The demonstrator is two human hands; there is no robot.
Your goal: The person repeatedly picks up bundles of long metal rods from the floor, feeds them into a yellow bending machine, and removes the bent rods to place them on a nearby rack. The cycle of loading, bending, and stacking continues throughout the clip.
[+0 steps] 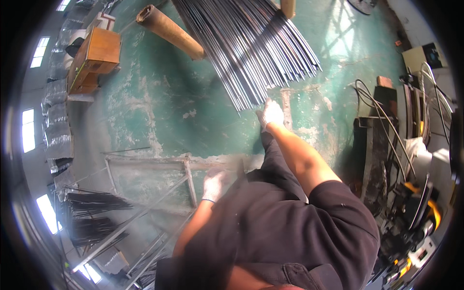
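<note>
A wide bundle of long, thin metal rods (251,48) lies on the floor ahead, its uneven near ends fanned towards me. My right hand (272,115), in a white glove, reaches out just short of those ends. Its thumb and forefinger stand apart, and I see nothing held between them; whether a fingertip touches a rod I cannot tell. My left hand (212,184), also white-gloved, hangs low beside my body near a metal frame (189,181). Blur hides how its fingers are bent.
A brown cardboard tube (171,34) lies left of the rods; another brown tube (288,7) shows at the top. Wooden box (102,50) stands far left. Dark rods (96,204) rest on a rack at lower left. Cables (382,113) and machinery (411,212) line the right.
</note>
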